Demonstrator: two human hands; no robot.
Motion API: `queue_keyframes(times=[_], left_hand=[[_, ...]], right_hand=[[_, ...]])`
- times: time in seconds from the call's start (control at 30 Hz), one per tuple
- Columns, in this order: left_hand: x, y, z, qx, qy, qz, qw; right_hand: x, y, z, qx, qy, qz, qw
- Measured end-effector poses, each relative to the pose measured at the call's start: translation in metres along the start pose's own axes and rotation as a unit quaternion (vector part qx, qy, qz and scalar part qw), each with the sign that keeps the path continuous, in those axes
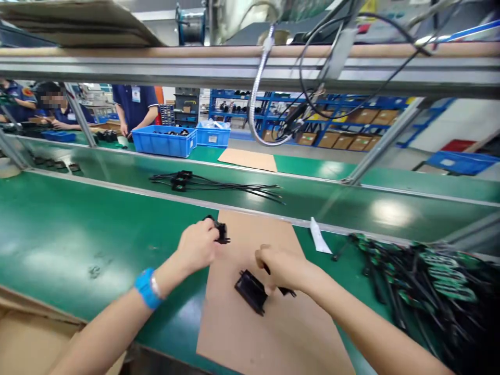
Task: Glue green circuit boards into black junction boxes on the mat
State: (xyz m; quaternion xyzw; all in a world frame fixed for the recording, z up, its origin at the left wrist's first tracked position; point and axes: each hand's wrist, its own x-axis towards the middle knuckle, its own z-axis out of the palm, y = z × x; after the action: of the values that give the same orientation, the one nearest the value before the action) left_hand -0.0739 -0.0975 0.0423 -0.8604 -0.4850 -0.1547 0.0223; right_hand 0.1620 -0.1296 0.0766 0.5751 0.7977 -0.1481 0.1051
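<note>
My left hand is closed around a small black plastic part, at the upper left edge of a brown cardboard sheet. The fingers cover much of that part. Over the middle of the sheet, my right hand is curled closed. Black plastic shows between its fingers and past its lower edge, so it appears to grip a second black part, mostly hidden. Directly beside the right fingertips, a black rectangular plastic housing lies tilted on the cardboard.
Green circuit boards with black cables are heaped at the right. A white paper slip lies near them. Black cabled parts rest on the strip beyond the rail. Blue bins and co-workers are farther back. A metal hose hangs overhead.
</note>
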Motion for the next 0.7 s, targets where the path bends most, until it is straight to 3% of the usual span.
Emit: queue_keyframes(times=[0.13,0.23,0.3,0.5,0.7], left_hand=[[0.069,0.046,0.043,-0.014,-0.063,0.08,0.995],[0.089,0.067,0.06,-0.026,-0.1,0.124,0.987],[0.09,0.073,0.064,-0.036,-0.115,0.144,0.982],[0.089,0.049,0.062,-0.102,-0.098,0.155,0.978],[0.118,0.032,0.087,-0.164,-0.026,0.084,0.983]], right_hand=[[-0.048,0.012,0.01,0.044,0.038,-0.015,0.998],[-0.069,-0.012,0.038,0.099,0.032,-0.096,0.99],[-0.066,-0.029,0.059,0.079,0.047,-0.124,0.988],[-0.047,-0.032,0.102,0.035,0.206,-0.129,0.97],[-0.049,-0.017,0.122,0.056,0.274,-0.104,0.954]])
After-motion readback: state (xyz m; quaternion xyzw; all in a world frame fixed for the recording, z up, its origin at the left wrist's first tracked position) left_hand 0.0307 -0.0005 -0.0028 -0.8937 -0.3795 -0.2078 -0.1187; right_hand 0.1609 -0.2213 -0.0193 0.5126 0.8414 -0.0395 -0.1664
